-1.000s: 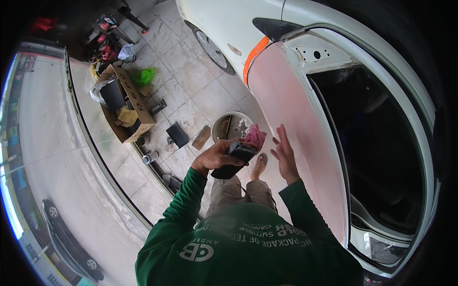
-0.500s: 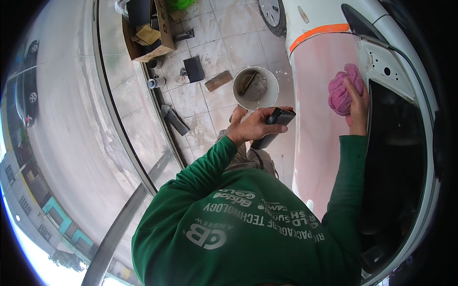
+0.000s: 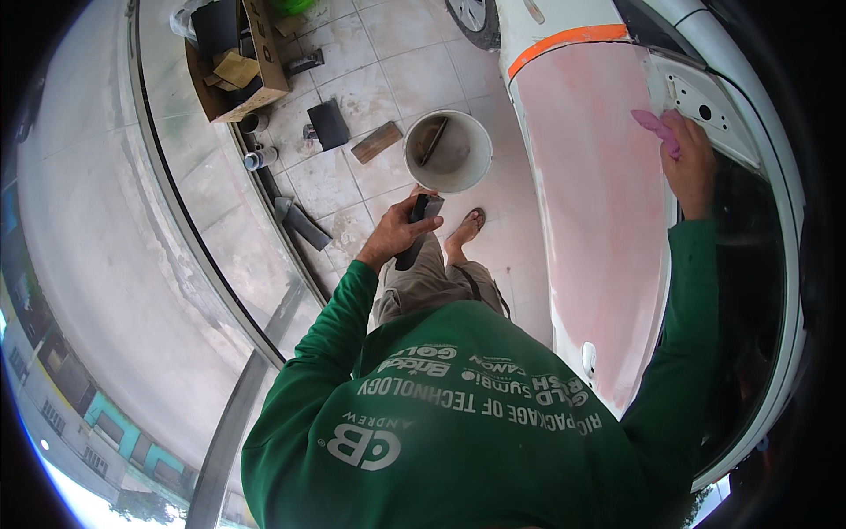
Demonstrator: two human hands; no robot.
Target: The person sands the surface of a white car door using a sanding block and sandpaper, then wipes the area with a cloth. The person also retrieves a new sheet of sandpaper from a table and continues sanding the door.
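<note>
The left hand (image 3: 393, 234) grips a dark block (image 3: 426, 209); the right hand (image 3: 693, 166) holds a pink cloth (image 3: 656, 130) at the window edge of the car door (image 3: 590, 185), near its front corner. A pale bucket (image 3: 482, 161) stands on the tiled floor (image 3: 414, 79).

Green long-sleeved shirt (image 3: 502, 458) with white print (image 3: 441, 395).
Below the shirt: beige trousers (image 3: 410, 286), and farther down a dark sandal (image 3: 478, 219).

The pink cloth (image 3: 655, 123) looks crumpled; the car door (image 3: 590, 185) looks matt and chalky. At the left edge of the tiled floor (image 3: 419, 79), the box (image 3: 262, 53) is cardboard; the bucket (image 3: 478, 157) looks plastic.
</note>
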